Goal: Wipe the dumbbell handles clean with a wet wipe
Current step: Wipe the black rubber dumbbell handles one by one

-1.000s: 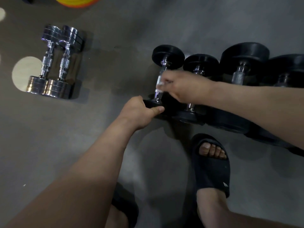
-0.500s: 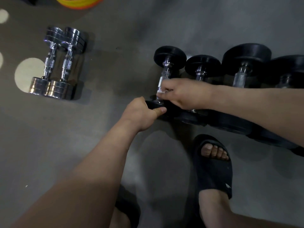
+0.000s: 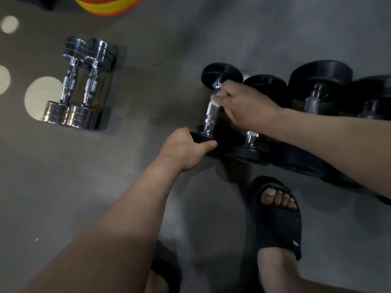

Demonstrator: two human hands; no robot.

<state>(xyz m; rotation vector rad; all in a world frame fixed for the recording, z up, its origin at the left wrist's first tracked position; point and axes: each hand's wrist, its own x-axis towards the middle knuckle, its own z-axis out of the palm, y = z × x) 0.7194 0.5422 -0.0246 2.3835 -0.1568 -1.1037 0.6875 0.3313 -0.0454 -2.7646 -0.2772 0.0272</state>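
While the left hand (image 3: 186,148) gripped the dumbbell (image 3: 211,111) end, a wet wipe (image 3: 216,100) was pinched around its handle by the right hand (image 3: 247,106); the lower handle likely needed wiping next.

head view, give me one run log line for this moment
stage: wiping handle | right hand: wet wipe on handle of leftmost black dumbbell | left hand: steadying its near end | chrome pair: apart, untouched

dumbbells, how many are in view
6: two chrome ones side by side at left, four black ones in a row at right; more may lie beyond the right edge.
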